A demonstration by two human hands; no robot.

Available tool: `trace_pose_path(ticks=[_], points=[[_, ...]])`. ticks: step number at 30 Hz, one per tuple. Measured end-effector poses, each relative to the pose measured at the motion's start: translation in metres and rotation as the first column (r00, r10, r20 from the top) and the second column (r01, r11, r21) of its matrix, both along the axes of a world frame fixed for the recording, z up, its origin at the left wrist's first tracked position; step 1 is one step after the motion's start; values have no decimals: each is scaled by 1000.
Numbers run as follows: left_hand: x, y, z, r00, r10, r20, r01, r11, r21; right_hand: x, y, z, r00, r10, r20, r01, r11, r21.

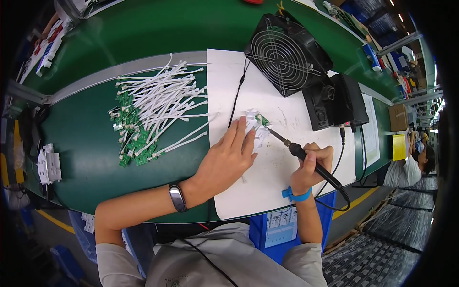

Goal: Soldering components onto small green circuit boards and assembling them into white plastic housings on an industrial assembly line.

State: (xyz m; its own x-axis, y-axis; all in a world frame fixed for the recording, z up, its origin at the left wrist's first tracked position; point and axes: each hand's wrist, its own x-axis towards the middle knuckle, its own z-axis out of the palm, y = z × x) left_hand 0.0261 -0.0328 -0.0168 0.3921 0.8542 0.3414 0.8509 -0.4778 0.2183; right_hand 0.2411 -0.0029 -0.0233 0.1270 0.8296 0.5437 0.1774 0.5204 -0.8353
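Observation:
My right hand [313,167], with a blue band at its wrist, grips the black handle of a soldering iron [300,152]. The iron's tip meets the edge of a small green circuit board [261,119]. That board lies at a white plastic holder [259,137] on the white sheet [287,191]. My left hand [229,155] rests from the left with its fingers around the holder's near side, steadying it; its fingertips partly cover it. Left of the sheet lies a pile of white cables [167,95] with green circuit boards [136,138] at their ends.
A black fan with a round wire grille [278,60] stands beyond my hands. Beside it is a black soldering station [337,103], its cord [342,153] hanging near my right hand. A white plastic fixture [49,164] sits far left. Another person [412,165] is at the far right.

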Motion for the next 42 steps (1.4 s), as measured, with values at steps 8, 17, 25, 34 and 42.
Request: trace_pose_path(ticks=[8,17,25,34,42], points=[[-2,2,-3,1000,5,27,-7,998,66,29,11,31,981,-195,-11,190,939,286],[-4,1,-2,1000,-30,-8,30,999,34,70,116,45,807,-468,361,417,883,213],[-5,1,-7,995,-14,101,7,998,65,70,139,25,921,-285,267,293,956,9],[-49,10,73,806,92,584,-52,995,-84,61,72,33,972,-151,179,211,897,-389],[-247,120,64,804,471,363,-558,809,184,-2,26,49,951,122,285,-3,923,-385]])
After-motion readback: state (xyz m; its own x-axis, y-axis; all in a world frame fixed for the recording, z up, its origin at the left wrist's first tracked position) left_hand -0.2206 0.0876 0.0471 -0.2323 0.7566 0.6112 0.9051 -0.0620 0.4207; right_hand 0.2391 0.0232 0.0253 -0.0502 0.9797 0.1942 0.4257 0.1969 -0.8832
